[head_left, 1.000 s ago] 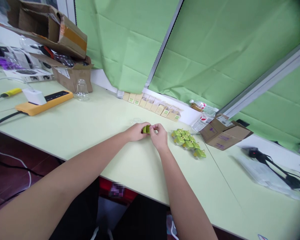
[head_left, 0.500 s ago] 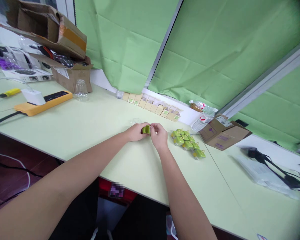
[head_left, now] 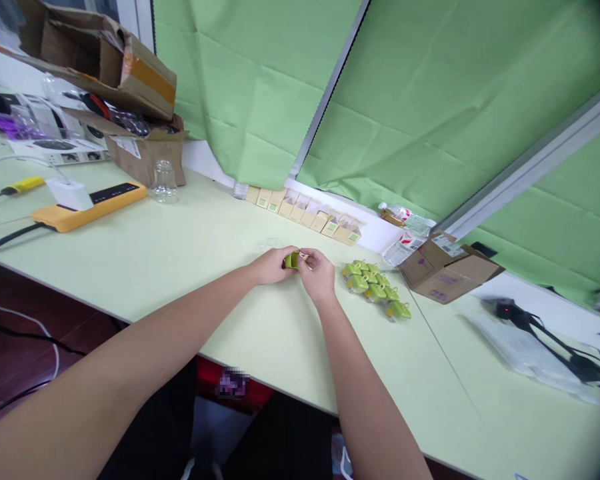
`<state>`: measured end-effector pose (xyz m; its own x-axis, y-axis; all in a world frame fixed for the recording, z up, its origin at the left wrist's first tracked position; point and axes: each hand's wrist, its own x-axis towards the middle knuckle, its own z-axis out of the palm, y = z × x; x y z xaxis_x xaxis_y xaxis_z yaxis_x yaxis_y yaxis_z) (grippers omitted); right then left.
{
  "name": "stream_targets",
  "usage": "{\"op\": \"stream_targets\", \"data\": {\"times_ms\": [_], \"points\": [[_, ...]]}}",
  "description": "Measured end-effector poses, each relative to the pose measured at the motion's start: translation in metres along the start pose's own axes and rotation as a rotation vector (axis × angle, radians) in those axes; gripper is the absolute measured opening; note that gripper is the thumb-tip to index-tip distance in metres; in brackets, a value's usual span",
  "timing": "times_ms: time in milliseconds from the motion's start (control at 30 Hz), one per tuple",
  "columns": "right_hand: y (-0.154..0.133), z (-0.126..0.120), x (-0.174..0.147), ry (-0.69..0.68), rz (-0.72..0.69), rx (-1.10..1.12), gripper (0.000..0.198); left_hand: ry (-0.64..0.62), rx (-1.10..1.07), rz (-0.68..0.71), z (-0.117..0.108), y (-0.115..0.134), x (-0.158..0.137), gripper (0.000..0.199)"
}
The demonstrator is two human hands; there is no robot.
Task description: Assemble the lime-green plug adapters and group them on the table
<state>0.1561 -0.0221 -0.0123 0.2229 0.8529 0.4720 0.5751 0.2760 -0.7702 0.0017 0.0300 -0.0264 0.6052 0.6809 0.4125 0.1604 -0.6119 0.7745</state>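
—First, list the surroundings, largest item leading.

—Green curtains (head_left: 260,87) cover the window behind the work surface. Below them extends the pale table (head_left: 190,230). At its far left, an open cardboard box (head_left: 147,80) is stacked above other items; the brown carton (head_left: 445,270) stands at the right. A row of small boxes (head_left: 300,211) lines the back edge, and the orange power strip (head_left: 90,207) lies to the left. The green pieces (head_left: 375,291) sit grouped just beyond the right forearm.

—Next, specify the grip.

—The left hand (head_left: 271,265) is closed to the width of the green container (head_left: 292,261), with the thumb and fingers on its sides. The right hand (head_left: 320,275) is nearly closed: thumb and forefinger are drawn together in a pinch at the container's rim. Both hands are raised over the middle of the table, and the container is between them, hollow interior visible. A small pale piece (head_left: 304,256) shows in the right pinch; its full shape is hidden.

—Finally, state the change from half a second ago.

—The right thumb sits slightly lower, leaving more of the pale piece exposed. The left grip is unchanged.
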Motion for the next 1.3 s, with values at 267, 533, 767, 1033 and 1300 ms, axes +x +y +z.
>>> {"op": "stream_targets", "data": {"times_ms": [267, 533, 767, 1033, 1300], "points": [[-0.007, -0.002, -0.002, -0.016, 0.080, 0.080, 0.022, 0.000, 0.014, -0.021, 0.000, -0.001, 0.001, 0.048], [-0.007, -0.004, 0.000, 0.057, 0.132, 0.053, 0.030, 0.009, 0.007, -0.050, 0.001, -0.003, 0.001, 0.046], [-0.005, -0.003, 0.001, 0.023, 0.015, 0.019, 0.023, 0.073, 0.000, -0.032, 0.002, 0.000, 0.003, 0.043], [-0.008, -0.005, -0.001, 0.033, 0.000, -0.065, 0.024, 0.077, 0.013, -0.007, 0.002, 0.004, 0.000, 0.043], [-0.011, -0.004, -0.001, 0.030, 0.027, -0.107, 0.018, 0.070, 0.099, 0.035, 0.000, 0.011, -0.001, 0.046]]}}
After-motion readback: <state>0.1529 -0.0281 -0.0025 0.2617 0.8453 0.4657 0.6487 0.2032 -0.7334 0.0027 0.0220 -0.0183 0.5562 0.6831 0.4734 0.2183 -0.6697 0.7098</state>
